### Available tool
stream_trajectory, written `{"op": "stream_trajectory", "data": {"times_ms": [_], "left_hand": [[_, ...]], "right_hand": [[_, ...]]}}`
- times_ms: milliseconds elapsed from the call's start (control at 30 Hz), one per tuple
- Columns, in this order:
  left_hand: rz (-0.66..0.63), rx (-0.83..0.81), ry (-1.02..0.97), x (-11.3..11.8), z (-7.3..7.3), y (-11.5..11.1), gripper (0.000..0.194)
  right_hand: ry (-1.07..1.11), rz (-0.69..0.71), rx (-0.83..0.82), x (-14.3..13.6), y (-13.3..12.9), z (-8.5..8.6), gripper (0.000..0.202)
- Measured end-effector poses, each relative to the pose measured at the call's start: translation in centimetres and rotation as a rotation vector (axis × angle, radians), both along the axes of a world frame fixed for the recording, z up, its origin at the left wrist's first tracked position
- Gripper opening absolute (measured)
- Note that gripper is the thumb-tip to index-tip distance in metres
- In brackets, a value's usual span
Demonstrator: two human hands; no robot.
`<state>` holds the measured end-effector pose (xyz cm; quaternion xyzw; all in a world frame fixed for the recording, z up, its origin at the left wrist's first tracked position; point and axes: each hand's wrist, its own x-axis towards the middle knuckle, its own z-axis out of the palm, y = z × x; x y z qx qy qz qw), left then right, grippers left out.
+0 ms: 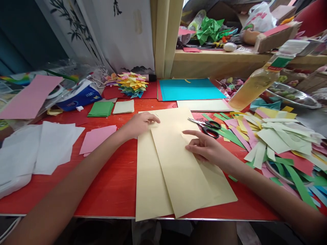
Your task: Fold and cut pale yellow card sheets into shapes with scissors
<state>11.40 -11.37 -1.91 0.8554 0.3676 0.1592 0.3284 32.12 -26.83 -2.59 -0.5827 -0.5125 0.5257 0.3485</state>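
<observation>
Two or more pale yellow paper sheets lie in front of me and overlap at an angle. The upper, narrower sheet [181, 170] rests slantwise on a lower sheet [153, 183]. My left hand [140, 126] is at the upper left of the sheets, fingers stretched out over the paper by the upper sheet's corner. Along that sheet's right edge is my right hand [205, 146], its index finger extended and its thumb a little apart, touching or just over the paper. Black-handled scissors [209, 126] lie just beyond the right hand, blades partly over the yellow paper.
The red table [109, 190] also bears green squares [101, 109], pink squares [98, 137], white sheets [53, 146] and a blue sheet [190, 89]. Cut strips [286, 136] are heaped at right, near a tilted-looking bottle [260, 81]. A folded-paper piece [133, 84] stands behind.
</observation>
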Motion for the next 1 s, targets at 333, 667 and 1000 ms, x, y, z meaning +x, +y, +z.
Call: {"op": "stream_trajectory", "data": {"times_ms": [333, 667, 1000], "left_hand": [[0.142, -0.080, 0.208, 0.3, 0.0, -0.6, 0.024], [0.154, -0.382, -0.140, 0.7, 1.6, -1.8, 0.009], [0.020, -0.247, -0.522, 0.7, 1.7, -1.7, 0.026]], "right_hand": [[-0.182, -0.022, 0.026, 0.0, 0.2, -0.3, 0.035], [-0.223, -0.110, 0.149, 0.2, 0.3, -0.5, 0.046], [0.142, -0.265, 0.037, 0.4, 0.5, 0.0, 0.051]]}}
